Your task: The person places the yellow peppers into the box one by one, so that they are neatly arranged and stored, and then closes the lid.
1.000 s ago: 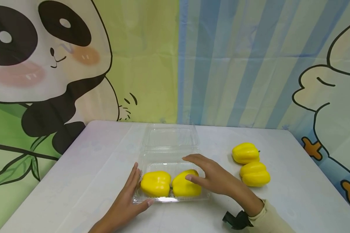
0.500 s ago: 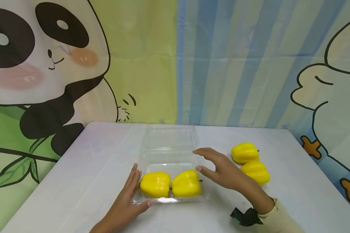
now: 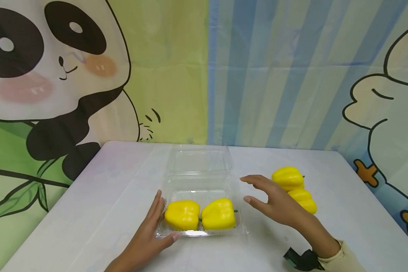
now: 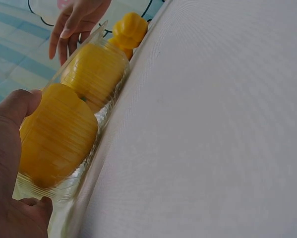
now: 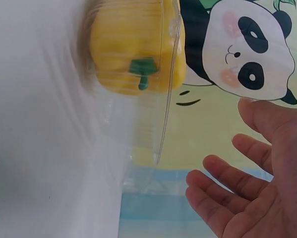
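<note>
Bright, even light fills the head view, with only faint soft shadows under the hands and the yellow peppers [image 3: 200, 214] near the table's [image 3: 88, 211] front edge. The clear plastic box [image 3: 200, 177] shows pale glare along its rims. The head view is sharp, bending slightly toward its edges. The right wrist view is smeared by motion blur across the pepper and box, and the left wrist view is soft up close

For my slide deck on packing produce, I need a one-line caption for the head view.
Left hand steadies a clear clamshell box holding two yellow peppers; right hand hovers open beside it.
</note>
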Demonstrator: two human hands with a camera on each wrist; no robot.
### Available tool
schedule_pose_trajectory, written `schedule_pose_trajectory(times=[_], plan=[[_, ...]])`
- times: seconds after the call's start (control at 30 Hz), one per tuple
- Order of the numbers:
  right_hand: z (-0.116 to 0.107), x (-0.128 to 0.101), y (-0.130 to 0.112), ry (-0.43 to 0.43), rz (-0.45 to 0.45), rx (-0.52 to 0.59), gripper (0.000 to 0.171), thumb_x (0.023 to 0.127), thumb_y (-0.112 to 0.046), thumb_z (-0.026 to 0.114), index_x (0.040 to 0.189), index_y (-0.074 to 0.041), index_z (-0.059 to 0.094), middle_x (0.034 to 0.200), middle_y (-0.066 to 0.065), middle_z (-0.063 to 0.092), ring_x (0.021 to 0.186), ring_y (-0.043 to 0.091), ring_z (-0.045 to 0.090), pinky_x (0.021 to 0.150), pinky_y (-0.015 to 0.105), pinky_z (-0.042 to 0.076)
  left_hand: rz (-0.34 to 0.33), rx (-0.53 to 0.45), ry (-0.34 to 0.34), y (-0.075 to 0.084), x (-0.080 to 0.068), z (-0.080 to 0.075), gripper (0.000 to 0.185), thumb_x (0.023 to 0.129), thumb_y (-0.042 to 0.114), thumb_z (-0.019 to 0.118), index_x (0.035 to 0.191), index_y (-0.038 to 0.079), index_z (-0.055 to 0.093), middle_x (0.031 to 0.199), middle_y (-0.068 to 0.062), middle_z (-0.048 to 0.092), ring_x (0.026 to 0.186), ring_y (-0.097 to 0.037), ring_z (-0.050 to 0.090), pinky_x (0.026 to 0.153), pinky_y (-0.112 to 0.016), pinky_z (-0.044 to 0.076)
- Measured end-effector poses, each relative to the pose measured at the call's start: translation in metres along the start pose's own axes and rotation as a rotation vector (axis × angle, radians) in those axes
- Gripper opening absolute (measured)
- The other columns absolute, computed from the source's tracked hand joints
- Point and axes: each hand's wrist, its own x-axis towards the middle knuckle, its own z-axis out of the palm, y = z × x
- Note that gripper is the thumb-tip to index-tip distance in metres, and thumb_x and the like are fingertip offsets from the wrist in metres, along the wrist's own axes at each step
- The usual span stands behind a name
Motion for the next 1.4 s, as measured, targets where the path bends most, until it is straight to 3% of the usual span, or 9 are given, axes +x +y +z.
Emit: schedule_pose_trajectory(times=[0.27, 0.73, 0.93, 1.13, 1.4], plan=[[-0.006, -0.008, 0.008, 0.050, -0.069, 0.010, 0.048, 0.091, -0.025, 0.071, 0.135, -0.018, 0.055, 0.134, -0.006, 0.054, 0.121, 0.015, 0.053, 0.096, 0.035, 0.049, 0.012, -0.021, -0.001, -0.001, 0.000, 0.000, 0.108, 0.079, 0.046, 0.079, 0.153, -0.002, 0.016, 0.162, 0.009, -0.007, 0.142, -0.020, 0.018, 0.102, -0.016, 0.028], [-0.019, -0.023, 0.022, 0.096, -0.068, -0.056, 0.051, 0.087, -0.020, 0.076, 0.133, -0.013, 0.057, 0.133, -0.003, 0.056, 0.118, 0.019, 0.055, 0.092, 0.036, 0.051, 0.001, -0.020, -0.001, -0.001, 0.000, 0.001, 0.109, 0.079, 0.046, 0.079, 0.153, -0.003, 0.016, 0.162, 0.008, -0.007, 0.142, -0.021, 0.019, 0.102, -0.017, 0.027], [-0.028, -0.031, 0.026, 0.125, -0.039, -0.136, 0.053, 0.084, -0.020, 0.078, 0.133, -0.014, 0.058, 0.131, -0.001, 0.058, 0.115, 0.017, 0.055, 0.089, 0.023, 0.051, -0.016, -0.004, 0.004, -0.001, 0.000, 0.001, 0.109, 0.078, 0.048, 0.079, 0.154, 0.000, 0.017, 0.162, 0.012, -0.006, 0.142, -0.018, 0.020, 0.102, -0.016, 0.026], [-0.035, -0.040, 0.028, 0.144, 0.031, -0.182, 0.053, 0.083, -0.024, 0.079, 0.131, -0.012, 0.060, 0.130, 0.002, 0.060, 0.117, 0.023, 0.054, 0.095, 0.005, 0.031, -0.008, 0.016, 0.004, 0.000, 0.000, 0.001, 0.109, 0.078, 0.049, 0.078, 0.153, -0.001, 0.017, 0.162, 0.011, -0.006, 0.142, -0.020, 0.020, 0.103, -0.021, 0.027], [-0.037, -0.049, 0.031, 0.167, 0.026, -0.174, 0.054, 0.080, -0.020, 0.081, 0.130, -0.015, 0.061, 0.130, 0.001, 0.060, 0.114, 0.020, 0.055, 0.095, 0.002, 0.028, -0.009, 0.031, 0.007, 0.001, 0.000, 0.000, 0.108, 0.080, 0.049, 0.076, 0.152, -0.005, 0.016, 0.162, 0.005, -0.006, 0.142, -0.028, 0.020, 0.104, -0.035, 0.028]])
